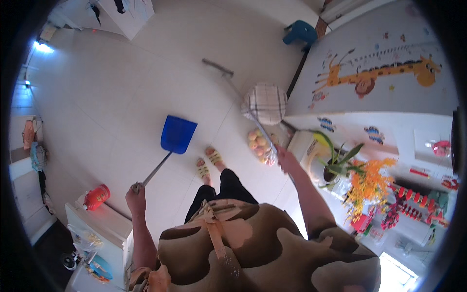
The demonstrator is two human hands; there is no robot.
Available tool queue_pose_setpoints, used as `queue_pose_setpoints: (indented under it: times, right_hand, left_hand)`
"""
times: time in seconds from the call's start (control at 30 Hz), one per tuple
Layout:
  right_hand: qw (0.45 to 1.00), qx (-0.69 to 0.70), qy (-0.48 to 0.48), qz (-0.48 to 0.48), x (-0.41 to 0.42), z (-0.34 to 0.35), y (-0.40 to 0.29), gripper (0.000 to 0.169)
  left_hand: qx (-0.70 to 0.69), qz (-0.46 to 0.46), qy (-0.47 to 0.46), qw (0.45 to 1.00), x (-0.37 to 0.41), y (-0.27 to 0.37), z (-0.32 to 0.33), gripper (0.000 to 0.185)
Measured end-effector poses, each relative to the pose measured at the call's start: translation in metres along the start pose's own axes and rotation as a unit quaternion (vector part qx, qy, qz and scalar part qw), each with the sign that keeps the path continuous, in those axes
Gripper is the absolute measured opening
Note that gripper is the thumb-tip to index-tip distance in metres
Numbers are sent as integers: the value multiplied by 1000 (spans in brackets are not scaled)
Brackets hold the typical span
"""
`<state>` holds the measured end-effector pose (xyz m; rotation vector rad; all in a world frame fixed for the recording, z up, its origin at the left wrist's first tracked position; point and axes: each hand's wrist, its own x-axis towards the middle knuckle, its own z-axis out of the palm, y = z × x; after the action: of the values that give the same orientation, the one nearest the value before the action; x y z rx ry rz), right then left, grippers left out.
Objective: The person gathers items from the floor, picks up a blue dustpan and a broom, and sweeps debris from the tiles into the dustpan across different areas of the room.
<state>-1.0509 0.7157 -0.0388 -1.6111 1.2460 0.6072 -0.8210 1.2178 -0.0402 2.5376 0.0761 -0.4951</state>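
Observation:
My left hand (pixel 135 199) is closed around the upper end of a long metal handle, with a bit of cloth or similar material at the grip. That handle runs down to a blue dustpan (pixel 178 134) over the tiled floor, left of my sandalled feet. Around the long pole of a broom (pixel 218 68) my right hand (pixel 287 160) is wrapped. The broom's narrow dark head lies farther out on the floor, and its pole passes over a plaid round cushion or stool cover (pixel 265 103) and beside a bag of fruit (pixel 259 146).
A teal plastic stool (pixel 301 33) stands by the wall at the upper right. Potted plants (pixel 330 171) and orange artificial flowers (pixel 370 182) are close to my right arm. At left, a red thermos (pixel 97 197) is beside a white cabinet (pixel 105 233). A white furniture corner (pixel 135 22) juts in at the top.

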Motion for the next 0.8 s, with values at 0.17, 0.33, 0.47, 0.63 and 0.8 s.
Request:
queue_pose_setpoints:
  times: [0.17, 0.33, 0.47, 0.63, 0.8]
  right_hand:
    - [988, 146, -33, 43, 9, 58, 40, 50]
    - [991, 37, -85, 93, -89, 94, 95, 46]
    - [989, 78, -56, 111, -160, 84, 117, 43]
    - [967, 226, 26, 118, -205, 99, 164, 45]
    - [922, 353, 80, 140, -204, 106, 155, 49]
  left_hand:
    - [-22, 9, -18, 1000, -3, -5, -10, 22]
    - [31, 75, -27, 996, -11, -6, -4, 23]
    - [51, 51, -60, 996, -10, -3, -1, 25]
    - [133, 89, -76, 984, 1, 15, 6, 27]
    - [102, 108, -85, 985, 5, 35, 12, 28]
